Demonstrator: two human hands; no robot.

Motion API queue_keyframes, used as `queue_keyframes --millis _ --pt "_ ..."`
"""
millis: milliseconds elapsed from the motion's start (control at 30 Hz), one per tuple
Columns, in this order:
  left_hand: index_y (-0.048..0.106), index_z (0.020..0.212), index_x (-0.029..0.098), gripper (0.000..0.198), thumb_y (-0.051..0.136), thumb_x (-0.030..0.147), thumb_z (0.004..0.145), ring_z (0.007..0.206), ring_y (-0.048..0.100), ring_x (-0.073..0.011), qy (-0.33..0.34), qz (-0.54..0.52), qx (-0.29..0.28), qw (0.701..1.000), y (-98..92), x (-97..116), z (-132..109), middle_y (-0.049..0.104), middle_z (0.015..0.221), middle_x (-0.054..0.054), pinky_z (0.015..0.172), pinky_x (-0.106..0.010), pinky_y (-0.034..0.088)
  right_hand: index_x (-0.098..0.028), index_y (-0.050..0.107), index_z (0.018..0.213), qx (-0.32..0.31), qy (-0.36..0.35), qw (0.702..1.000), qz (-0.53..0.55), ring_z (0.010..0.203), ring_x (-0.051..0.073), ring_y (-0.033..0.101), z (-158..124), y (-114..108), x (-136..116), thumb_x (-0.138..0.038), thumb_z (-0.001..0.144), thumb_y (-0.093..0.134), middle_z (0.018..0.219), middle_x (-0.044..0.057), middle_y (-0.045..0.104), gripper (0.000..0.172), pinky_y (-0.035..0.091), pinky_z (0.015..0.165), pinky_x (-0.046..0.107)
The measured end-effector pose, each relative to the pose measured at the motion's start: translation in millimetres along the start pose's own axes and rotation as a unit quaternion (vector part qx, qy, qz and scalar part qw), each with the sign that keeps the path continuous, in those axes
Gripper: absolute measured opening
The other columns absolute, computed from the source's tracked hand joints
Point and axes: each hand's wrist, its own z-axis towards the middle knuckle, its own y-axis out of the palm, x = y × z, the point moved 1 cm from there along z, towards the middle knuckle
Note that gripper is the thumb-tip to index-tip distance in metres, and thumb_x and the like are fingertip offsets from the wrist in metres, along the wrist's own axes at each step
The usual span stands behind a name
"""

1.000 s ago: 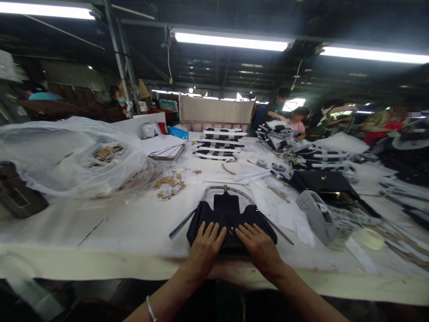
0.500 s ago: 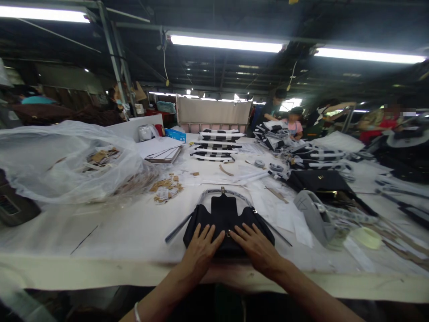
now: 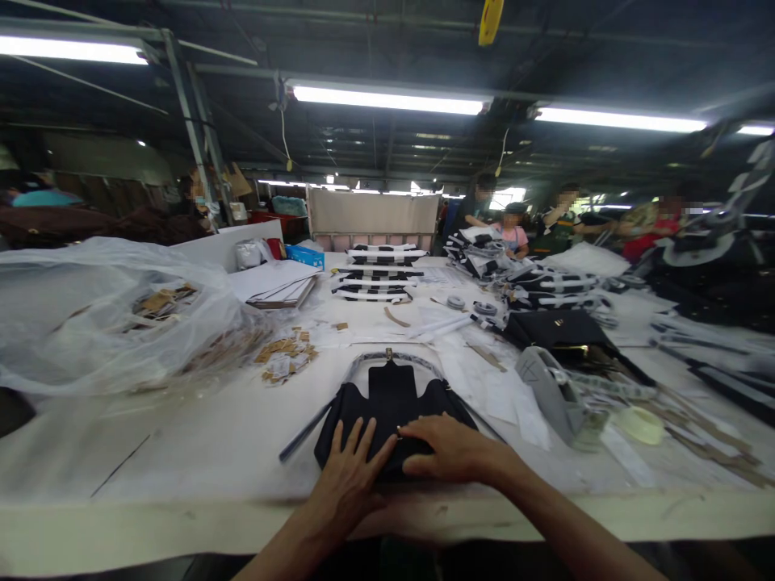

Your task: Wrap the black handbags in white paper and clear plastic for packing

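A black handbag (image 3: 391, 395) lies on the white table in front of me, its wrapped handle looping away from me and a strap end sticking out at each side. My left hand (image 3: 354, 464) rests on the bag's left half with fingers spread. Over the right half is my right hand (image 3: 445, 448), turned sideways, its fingers apart and the fingertips at the small metal clasp (image 3: 399, 434) in the middle. Neither hand grips anything.
On the left, a clear plastic bag (image 3: 121, 315) and scattered brown tags (image 3: 286, 357). Right of the handbag stand a grey tape dispenser (image 3: 548, 395) and another black bag (image 3: 560, 331). Wrapped handles (image 3: 379, 281) lie farther back. People are at the back right.
My right hand has turned sideways and moved its fingertips to the clasp. My left hand stays flat on the bag. The view has shifted slightly.
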Motion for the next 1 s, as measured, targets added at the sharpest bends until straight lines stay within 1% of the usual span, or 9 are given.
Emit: queue_keyframes --millis 133,267,367,500,600,667,767,867,1000 --pt "0.025 0.151 0.035 0.109 0.086 0.049 0.062 0.138 0.033 -0.0448 -0.001 -0.008 -0.011 1.0 4.3 -2.6 0.2 0.034 0.152 -0.02 0.105 -0.074 0.026 -0.021 0.051 0.14 0.149 -0.006 0.989 0.008 0.134 0.026 0.046 28.4 -25.1 -13.8 -0.051 0.093 0.049 0.143 0.011 0.053 0.055 0.028 0.115 0.046" --pt "0.034 0.149 0.025 0.102 0.08 0.059 0.065 0.139 0.03 -0.0454 0.009 -0.033 -0.065 0.997 -5.0 -7.2 -3.0 0.031 0.152 -0.022 0.108 -0.073 0.024 -0.027 0.046 0.144 0.119 -0.001 0.992 -0.032 0.142 0.032 0.033 43.8 25.3 5.3 -0.062 0.093 0.043 0.151 0.01 0.043 0.062 0.018 0.116 0.058" --pt "0.047 0.142 0.016 0.089 0.069 0.068 0.073 0.135 0.039 -0.0441 0.026 -0.079 -0.098 0.992 -36.2 -14.0 4.1 0.041 0.146 -0.023 0.107 -0.067 0.032 -0.029 0.045 0.145 0.115 0.012 0.992 -0.045 0.143 0.033 0.03 44.7 56.6 20.3 -0.062 0.094 0.04 0.154 0.009 0.038 0.06 0.015 0.116 0.058" --pt "0.072 0.101 0.013 0.052 0.046 0.057 0.093 0.091 0.069 -0.0373 -0.001 -0.132 -0.142 0.981 -97.7 -16.0 54.1 0.073 0.096 -0.019 0.081 -0.052 0.053 -0.031 0.045 0.144 0.104 0.005 0.993 -0.046 0.142 0.033 0.031 44.4 56.2 21.7 -0.055 0.095 0.045 0.154 0.008 0.039 0.055 0.016 0.116 0.058" --pt "0.071 0.091 0.01 0.039 0.05 0.042 0.093 0.098 0.066 -0.04 -0.014 -0.202 -0.079 0.976 -120.7 -3.6 117.1 0.071 0.096 -0.022 0.086 -0.055 0.049 -0.031 0.054 0.136 0.123 -0.004 0.992 -0.04 0.139 0.031 0.037 43.0 46.6 16.9 -0.05 0.095 0.05 0.147 0.007 0.049 0.046 0.015 0.116 0.056" --pt "0.07 0.088 0.009 0.033 0.052 0.037 0.091 0.105 0.063 -0.0394 -0.033 -0.301 -0.051 0.952 -114.0 6.7 154.3 0.07 0.099 -0.023 0.093 -0.056 0.044 -0.03 0.056 0.133 0.13 -0.01 0.991 -0.035 0.137 0.03 0.039 41.9 44.1 15.5 -0.05 0.094 0.051 0.144 0.006 0.052 0.044 0.016 0.117 0.055" --pt "0.069 0.079 0.014 0.029 0.049 0.032 0.09 0.093 0.067 -0.0268 -0.026 -0.396 -0.051 0.916 -78.7 15.1 184.1 0.073 0.088 -0.012 0.089 -0.04 0.049 -0.03 0.054 0.135 0.135 -0.009 0.991 -0.023 0.136 0.03 0.04 42.4 47.7 16.6 -0.049 0.092 0.055 0.144 0.006 0.051 0.047 0.02 0.116 0.052" --pt "0.069 0.085 0.013 0.029 0.044 0.028 0.088 0.075 0.067 -0.0184 -0.045 -0.498 -0.058 0.864 -32.8 11.4 185.7 0.072 0.078 -0.007 0.071 -0.027 0.052 -0.028 0.058 0.132 0.161 0.006 0.987 -0.008 0.133 0.03 0.042 44.3 53.8 17.3 -0.042 0.089 0.061 0.142 0.006 0.054 0.045 0.025 0.116 0.045" --pt "0.066 0.097 0.01 0.039 0.034 0.031 0.09 0.07 0.064 -0.017 -0.098 -0.593 -0.033 0.799 10.1 3.8 181.3 0.069 0.079 -0.006 0.063 -0.026 0.049 -0.023 0.068 0.116 0.129 0.02 0.991 0.029 0.125 0.027 0.051 40.3 42.4 14.5 -0.032 0.086 0.062 0.13 0.008 0.062 0.032 0.034 0.111 0.037"
